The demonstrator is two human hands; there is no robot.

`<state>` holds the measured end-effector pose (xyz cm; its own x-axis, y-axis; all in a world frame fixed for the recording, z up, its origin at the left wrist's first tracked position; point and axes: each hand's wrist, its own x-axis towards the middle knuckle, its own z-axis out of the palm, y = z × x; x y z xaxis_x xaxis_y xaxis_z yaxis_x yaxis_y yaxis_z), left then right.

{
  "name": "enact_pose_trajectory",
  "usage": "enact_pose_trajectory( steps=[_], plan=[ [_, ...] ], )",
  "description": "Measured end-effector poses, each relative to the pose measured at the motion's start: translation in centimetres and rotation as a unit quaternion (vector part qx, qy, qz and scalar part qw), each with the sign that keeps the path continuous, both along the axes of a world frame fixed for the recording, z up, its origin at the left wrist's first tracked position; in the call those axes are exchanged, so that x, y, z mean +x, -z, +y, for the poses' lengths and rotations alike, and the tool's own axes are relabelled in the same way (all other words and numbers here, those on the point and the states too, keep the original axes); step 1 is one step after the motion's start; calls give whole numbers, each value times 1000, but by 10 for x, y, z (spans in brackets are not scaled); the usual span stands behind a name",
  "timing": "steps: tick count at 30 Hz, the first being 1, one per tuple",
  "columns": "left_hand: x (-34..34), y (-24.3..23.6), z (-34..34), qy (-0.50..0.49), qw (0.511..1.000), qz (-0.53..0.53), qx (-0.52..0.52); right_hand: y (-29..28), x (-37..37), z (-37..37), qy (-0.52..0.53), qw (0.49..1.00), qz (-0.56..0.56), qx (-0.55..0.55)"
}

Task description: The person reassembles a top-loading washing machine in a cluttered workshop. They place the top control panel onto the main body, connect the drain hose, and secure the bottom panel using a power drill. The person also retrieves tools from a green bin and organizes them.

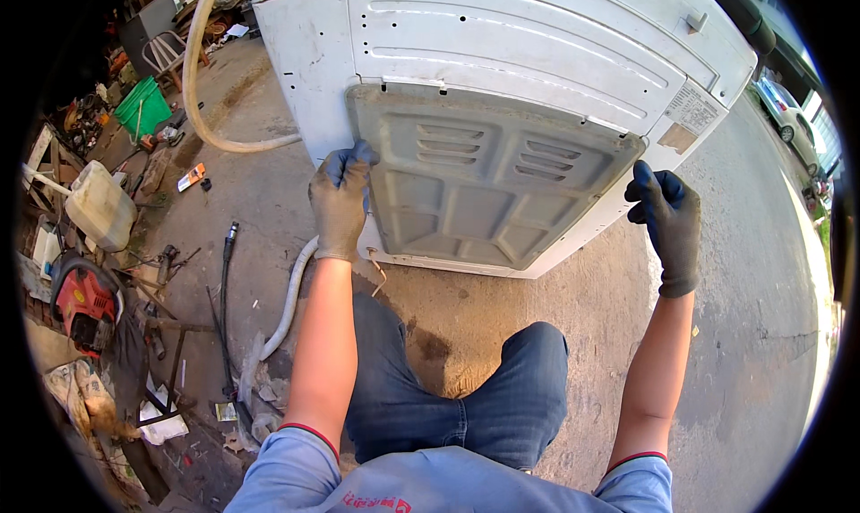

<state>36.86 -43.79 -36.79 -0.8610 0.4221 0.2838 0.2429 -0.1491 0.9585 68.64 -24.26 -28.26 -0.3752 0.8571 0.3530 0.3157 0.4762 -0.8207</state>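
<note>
A grey metal back panel (466, 177) with louvred slots and pressed ribs leans against the rear of a white washing machine-like appliance (515, 60). My left hand (341, 199), in a grey glove with blue fingertips, is closed on the panel's left edge near its upper corner. Beyond the opposite edge, by the upper right corner, my right hand (667, 226) wears a matching glove. Its fingers are curled together; whether they touch the panel or hold something small cannot be made out.
A beige hose (194, 74) loops at the left of the appliance; a grey corrugated hose (291, 298) lies lower down. Farther left are a green bucket (143, 107), a plastic jerrycan (101, 206), a red power tool (87, 304) and scrap. A car (788, 123) stands far right.
</note>
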Motion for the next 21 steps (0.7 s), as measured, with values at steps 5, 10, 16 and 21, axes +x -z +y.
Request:
enact_pose_trajectory(
  steps=[5, 10, 16, 21],
  plan=[
    [-10, 67, -11, 33, 980, -105, 167, 127, -10, -10, -54, 965, 19, -257],
    [7, 91, 7, -61, 996, -17, 66, 254, -48, -17, 14, 874, 135, -467],
    [15, 73, 11, -118, 992, 22, -38, 299, -62, -11, 199, 962, 65, -173],
    [11, 72, 17, -62, 991, -73, 97, 283, -66, -2, 224, 964, 9, -145]
  ],
)
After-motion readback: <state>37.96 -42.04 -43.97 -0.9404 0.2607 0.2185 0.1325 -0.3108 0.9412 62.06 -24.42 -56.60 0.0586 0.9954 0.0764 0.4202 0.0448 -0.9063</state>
